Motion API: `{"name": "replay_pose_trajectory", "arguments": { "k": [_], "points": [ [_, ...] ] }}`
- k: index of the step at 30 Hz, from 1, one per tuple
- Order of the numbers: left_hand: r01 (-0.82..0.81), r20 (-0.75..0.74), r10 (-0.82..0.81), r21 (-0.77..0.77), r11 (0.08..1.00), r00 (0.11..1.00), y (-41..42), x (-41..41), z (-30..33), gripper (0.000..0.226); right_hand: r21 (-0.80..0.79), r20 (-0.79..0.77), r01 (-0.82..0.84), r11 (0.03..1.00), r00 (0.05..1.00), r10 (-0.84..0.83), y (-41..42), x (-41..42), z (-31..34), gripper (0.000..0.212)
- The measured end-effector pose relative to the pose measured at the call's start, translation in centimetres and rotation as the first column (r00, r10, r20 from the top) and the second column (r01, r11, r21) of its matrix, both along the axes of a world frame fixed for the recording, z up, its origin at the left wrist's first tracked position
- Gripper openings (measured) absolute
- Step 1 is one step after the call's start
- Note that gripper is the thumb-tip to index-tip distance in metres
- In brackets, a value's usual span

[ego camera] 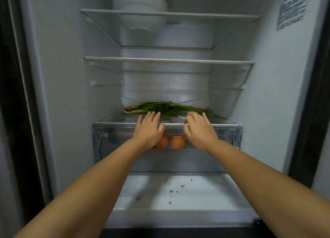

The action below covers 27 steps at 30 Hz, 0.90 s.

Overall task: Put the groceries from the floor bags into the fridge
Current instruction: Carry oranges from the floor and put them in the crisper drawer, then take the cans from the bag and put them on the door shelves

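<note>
Inside, fridge [53, 77] glass shelf [114, 120], perhaps scallions [167, 108], hands [149, 128] flat.

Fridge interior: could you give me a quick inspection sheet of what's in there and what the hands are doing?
Surface: clear glass shelf above transparent plastic drawer.
Job's things: bunch of long green scallions lying on that shelf; round orange fruits inside the drawer.
Clutter: stacked white bowls on top shelf; dark crumbs on fridge floor.
Grippers: left hand and right hand open, fingers by the scallions.
Cables: nothing seen.
Surroundings: printed label on right wall.
</note>
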<state>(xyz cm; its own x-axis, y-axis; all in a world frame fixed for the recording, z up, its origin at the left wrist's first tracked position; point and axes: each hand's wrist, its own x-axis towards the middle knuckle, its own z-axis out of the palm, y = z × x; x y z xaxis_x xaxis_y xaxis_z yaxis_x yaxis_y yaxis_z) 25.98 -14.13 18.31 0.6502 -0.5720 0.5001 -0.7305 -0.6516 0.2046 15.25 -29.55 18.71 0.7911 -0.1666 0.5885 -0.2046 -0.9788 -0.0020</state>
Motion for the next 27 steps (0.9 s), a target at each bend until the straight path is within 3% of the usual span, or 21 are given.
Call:
{"name": "replay_pose_trajectory", "arguments": {
  "k": [2, 4, 10, 12, 15, 17, 23, 27],
  "points": [
    [0.084, -0.074, -0.105, -0.24, 0.967, 0.992, 1.6, -2.8, -1.5, 0.053, -0.03, 0.082, -0.061, 0.998, 0.995, 0.063, 1.8, -2.2, -1.0, 0.05],
    [0.113, -0.125, -0.176, -0.399, 0.91, 0.976, 3.9, -6.1, -3.3, 0.048, 0.032, 0.069, -0.116, 0.993, 0.991, 0.113, 3.6, -4.7, -2.1, 0.038],
    [-0.105, -0.309, -0.102, -0.588, 0.802, 0.946, 10.4, -15.8, -8.9, 0.025, 0.146, -0.065, -0.257, 0.955, 0.961, 0.269, 9.1, -11.6, -6.4, 0.032],
    [-0.174, -0.377, -0.061, -0.558, 0.812, 0.924, 13.2, -19.0, -11.3, 0.023, 0.119, -0.095, -0.303, 0.945, 0.944, 0.315, 11.6, -13.5, -8.3, 0.034],
    [-0.227, -0.474, 0.028, -0.368, 0.902, 0.88, 18.7, -23.8, -14.6, 0.023, 0.102, -0.152, -0.396, 0.913, 0.9, 0.408, 16.0, -15.7, -11.2, 0.037],
    [-0.309, -0.562, 0.105, -0.282, 0.908, 0.821, 23.0, -26.7, -16.3, 0.025, 0.093, -0.247, -0.463, 0.882, 0.847, 0.471, 19.6, -16.9, -13.3, 0.036],
    [-0.594, -0.639, 0.369, -0.174, 0.785, 0.675, 36.4, -35.5, -20.1, 0.03, 0.074, -0.461, -0.588, 0.805, 0.696, 0.551, 31.3, -20.9, -18.9, 0.036],
    [-0.718, -0.691, 0.458, -0.127, 0.684, 0.559, 44.2, -42.1, -23.2, 0.031, 0.072, -0.524, -0.676, 0.734, 0.6, 0.604, 39.0, -24.2, -21.1, 0.035]
  ]
}}
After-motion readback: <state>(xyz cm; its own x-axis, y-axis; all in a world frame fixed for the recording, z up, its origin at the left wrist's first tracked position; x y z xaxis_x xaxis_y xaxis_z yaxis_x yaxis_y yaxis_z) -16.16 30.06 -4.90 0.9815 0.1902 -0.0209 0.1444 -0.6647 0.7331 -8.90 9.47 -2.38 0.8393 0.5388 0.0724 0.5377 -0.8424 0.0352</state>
